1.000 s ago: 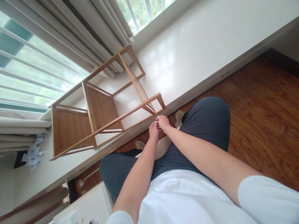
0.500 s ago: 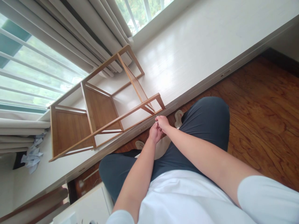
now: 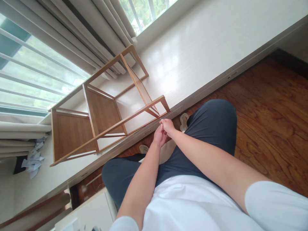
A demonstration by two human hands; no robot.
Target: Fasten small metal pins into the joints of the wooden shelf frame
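Wooden rack [image 3: 106,109]: we find it lying on its side on the white counter [image 3: 204,48], ahead of our hands and mostly to their left, with its near right corner just beyond our fingertips. The right hand [image 3: 167,127] is the nearer of the two to that corner; the left hand [image 3: 160,137] sits just beside it, closer to our body, and the two touch. With the right hand we pinch a thin item [image 3: 161,119] between thumb and finger; its tip points away from us toward the rack's near edge, and we cannot tell whether it makes contact. The left hand is curled against the right; we cannot tell whether it grips anything, as its fingertips are obscured. The rack's long axis runs along the counter, roughly parallel to the counter's front edge, and slants across our view from lower left to upper right. We read its direction from its ends: the end with the brown panel [image 3: 72,134] points left, toward the pale loose pieces [image 3: 35,162], and the open-framed end points right.
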